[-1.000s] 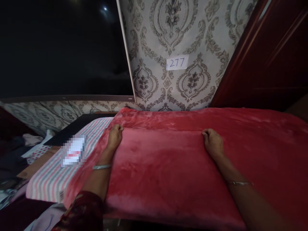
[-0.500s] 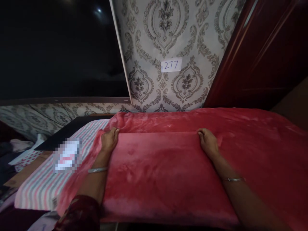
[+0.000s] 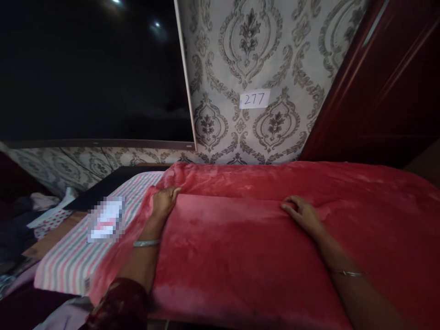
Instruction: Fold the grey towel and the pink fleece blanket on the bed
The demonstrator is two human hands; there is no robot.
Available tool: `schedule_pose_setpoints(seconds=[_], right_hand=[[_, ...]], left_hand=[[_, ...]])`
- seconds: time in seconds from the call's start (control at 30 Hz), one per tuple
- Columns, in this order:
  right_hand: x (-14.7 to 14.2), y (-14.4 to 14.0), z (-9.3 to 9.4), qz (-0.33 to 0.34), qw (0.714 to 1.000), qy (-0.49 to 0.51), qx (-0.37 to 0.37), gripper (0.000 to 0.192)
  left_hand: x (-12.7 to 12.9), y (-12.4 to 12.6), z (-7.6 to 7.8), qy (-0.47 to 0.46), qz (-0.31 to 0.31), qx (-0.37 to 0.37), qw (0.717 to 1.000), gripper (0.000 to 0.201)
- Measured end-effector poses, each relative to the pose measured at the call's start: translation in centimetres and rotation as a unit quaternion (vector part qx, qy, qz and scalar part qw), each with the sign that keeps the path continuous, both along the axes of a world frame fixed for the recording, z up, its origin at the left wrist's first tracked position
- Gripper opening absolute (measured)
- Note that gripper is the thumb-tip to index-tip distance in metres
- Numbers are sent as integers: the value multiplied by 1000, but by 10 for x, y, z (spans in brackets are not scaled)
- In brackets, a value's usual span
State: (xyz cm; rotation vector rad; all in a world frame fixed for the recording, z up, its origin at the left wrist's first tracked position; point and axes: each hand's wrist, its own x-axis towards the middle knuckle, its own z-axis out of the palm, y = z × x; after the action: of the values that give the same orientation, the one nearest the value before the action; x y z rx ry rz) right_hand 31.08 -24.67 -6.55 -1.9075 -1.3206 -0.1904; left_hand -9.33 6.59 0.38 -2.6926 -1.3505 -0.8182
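Since a moment ago, the right hand (image 3: 304, 213) has loosened, fingers now spread flat on the one plush red fleece blanket (image 3: 240, 256). Left hand (image 3: 164, 201) stays curled, fingers together gripping the fold's far-left corner; one striped pink-and-grey mattress (image 3: 68, 261) lies left.

A folded blanket (image 3: 247, 247) lies across the bed, over a striped mattress (image 3: 74, 256) that shows at the bed's left edge. A paper label (image 3: 255, 99) hangs on the wall (image 3: 275, 55) behind the bed. Left of the label sits a dark screen (image 3: 89, 68); right of it, a wooden door (image 3: 388, 87).
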Motion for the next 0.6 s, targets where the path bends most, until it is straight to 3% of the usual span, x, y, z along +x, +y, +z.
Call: schedule_pose_setpoints(seconds=[0.13, 0.33, 0.6], right_hand=[[1, 1, -3, -1, 1000, -11, -9, 43], [-9, 4, 7, -6, 998, -40, 53, 45], [-21, -38, 18, -40, 987, -109, 111, 43]], left_hand=[[-1, 0, 0, 0, 0, 8, 1000, 41], [1, -7, 3, 33, 20, -30, 999, 39], [-31, -30, 28, 8, -99, 114, 988, 39]])
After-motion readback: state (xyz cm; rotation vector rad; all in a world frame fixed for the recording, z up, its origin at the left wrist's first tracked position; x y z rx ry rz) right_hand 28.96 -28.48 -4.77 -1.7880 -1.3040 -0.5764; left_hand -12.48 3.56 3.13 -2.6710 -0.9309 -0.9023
